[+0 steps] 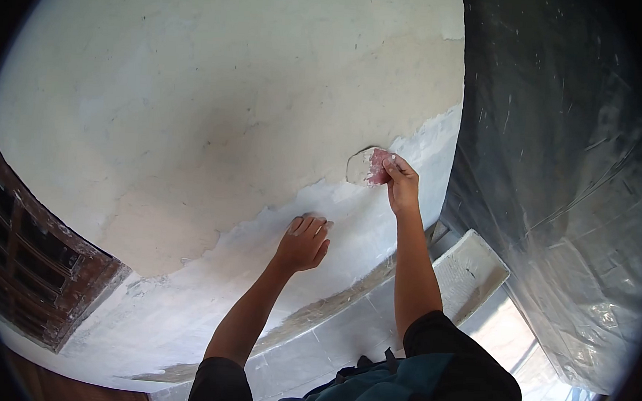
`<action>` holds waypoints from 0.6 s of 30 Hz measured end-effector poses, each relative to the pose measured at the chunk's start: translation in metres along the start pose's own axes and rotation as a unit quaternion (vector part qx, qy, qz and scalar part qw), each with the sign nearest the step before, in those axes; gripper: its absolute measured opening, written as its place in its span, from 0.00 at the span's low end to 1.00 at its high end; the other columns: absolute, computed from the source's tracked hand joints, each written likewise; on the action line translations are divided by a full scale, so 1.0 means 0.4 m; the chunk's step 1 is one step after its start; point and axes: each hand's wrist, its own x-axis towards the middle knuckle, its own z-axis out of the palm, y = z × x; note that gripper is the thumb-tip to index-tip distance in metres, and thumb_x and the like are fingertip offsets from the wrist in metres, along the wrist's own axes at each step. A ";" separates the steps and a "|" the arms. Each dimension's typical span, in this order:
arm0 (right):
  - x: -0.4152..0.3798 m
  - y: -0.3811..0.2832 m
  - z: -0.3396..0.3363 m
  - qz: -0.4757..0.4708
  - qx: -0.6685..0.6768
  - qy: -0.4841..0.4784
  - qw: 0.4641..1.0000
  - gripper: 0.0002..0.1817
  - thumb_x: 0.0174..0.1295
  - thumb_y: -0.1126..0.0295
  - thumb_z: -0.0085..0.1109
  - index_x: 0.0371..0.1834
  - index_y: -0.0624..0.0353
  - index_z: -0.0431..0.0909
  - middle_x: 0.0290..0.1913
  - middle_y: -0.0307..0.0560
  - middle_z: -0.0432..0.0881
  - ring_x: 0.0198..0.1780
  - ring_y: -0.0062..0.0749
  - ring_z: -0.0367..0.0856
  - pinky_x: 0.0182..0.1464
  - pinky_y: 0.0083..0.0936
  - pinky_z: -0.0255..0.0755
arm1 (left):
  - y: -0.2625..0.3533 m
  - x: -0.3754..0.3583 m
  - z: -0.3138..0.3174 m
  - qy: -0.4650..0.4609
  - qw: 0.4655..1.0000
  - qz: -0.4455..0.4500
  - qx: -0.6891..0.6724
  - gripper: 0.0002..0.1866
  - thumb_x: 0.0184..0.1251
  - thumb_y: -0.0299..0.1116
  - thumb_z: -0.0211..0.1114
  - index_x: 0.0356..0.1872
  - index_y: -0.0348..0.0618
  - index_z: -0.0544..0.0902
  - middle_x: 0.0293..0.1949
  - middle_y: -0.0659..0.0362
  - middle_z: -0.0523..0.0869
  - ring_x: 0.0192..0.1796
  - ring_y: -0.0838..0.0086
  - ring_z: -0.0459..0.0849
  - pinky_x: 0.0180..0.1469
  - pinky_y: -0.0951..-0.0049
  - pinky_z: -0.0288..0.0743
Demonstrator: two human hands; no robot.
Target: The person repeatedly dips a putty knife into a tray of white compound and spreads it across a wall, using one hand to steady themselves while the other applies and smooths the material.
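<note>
My right hand [403,183] pinches a flat putty scraper [379,165] by its right edge, thumb on its face. The scraper is reddish, with much of it coated in whitish putty, and its far side lies close against the wall [194,104]. Lower and to the left, my left hand [304,243] rests at the wall with its fingers slightly bent and dusted pale at the tips. Nothing can be made out in it. White putty [259,252] covers a band along the wall's lower part, below a beige, rougher surface.
A dark, worn wooden window frame with bars [45,257] sits at the left. Dark plastic sheeting [557,178] hangs on the right. Beside my right arm stands a long, whitish trough [471,272] with residue inside. Grey floor tiles [343,327] run along the wall's base.
</note>
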 end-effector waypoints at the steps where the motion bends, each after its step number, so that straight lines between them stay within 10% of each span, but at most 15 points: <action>1: 0.008 -0.013 -0.010 -0.008 0.033 0.020 0.999 0.09 0.65 0.81 0.56 0.47 0.70 0.80 0.42 0.47 0.85 0.44 0.26 0.83 0.50 0.23 0.77 | 0.004 0.002 0.001 0.000 1.000 -0.003 0.002 0.21 0.56 0.34 0.62 0.51 0.39 0.77 0.49 0.52 0.79 0.53 0.59 0.77 0.54 0.58 0.69; 18: -0.020 -0.018 -0.223 0.050 0.093 0.047 0.993 0.10 0.64 0.82 0.55 0.47 0.65 0.77 0.44 0.45 0.83 0.45 0.25 0.81 0.50 0.24 0.77 | 0.126 0.108 0.085 -0.003 0.994 -0.058 -0.088 0.17 0.56 0.28 0.63 0.48 0.38 0.78 0.46 0.54 0.81 0.49 0.61 0.78 0.53 0.62 0.71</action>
